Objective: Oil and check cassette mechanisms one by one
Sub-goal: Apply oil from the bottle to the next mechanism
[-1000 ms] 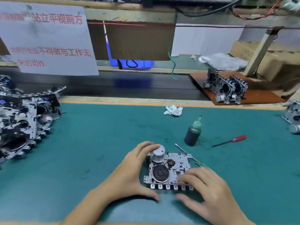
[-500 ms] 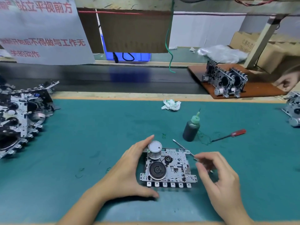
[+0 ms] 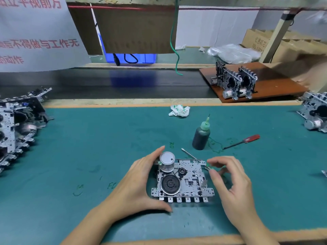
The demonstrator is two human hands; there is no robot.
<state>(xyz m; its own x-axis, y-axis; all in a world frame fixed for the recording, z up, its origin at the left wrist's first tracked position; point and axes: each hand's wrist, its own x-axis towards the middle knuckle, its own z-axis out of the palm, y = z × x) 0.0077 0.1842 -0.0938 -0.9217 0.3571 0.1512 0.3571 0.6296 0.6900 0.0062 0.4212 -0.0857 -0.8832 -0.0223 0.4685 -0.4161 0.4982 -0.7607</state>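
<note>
A silver cassette mechanism (image 3: 189, 181) lies flat on the green mat (image 3: 88, 147), with a round motor at its back left and a black flywheel in front. My left hand (image 3: 134, 188) grips its left side, index finger by the motor and thumb along the front edge. My right hand (image 3: 233, 188) is at the back right corner. Its thumb and index finger pinch the green handle end of a thin metal tool (image 3: 190, 154) that lies slanted behind the mechanism. A dark oil bottle (image 3: 200, 138) with a green nozzle stands upright just beyond.
A red-handled screwdriver (image 3: 242, 141) lies right of the bottle. A crumpled wipe (image 3: 179, 110) sits near the mat's far edge. Several mechanisms are piled at the left (image 3: 16, 128). More stand on a brown board (image 3: 276, 87) at the back right, and another mechanism (image 3: 315, 112) sits at the right edge.
My right hand lifted off the mechanism's front right and moved back to the thin tool's handle. My left hand stayed on the mechanism. The view tilted down slightly.
</note>
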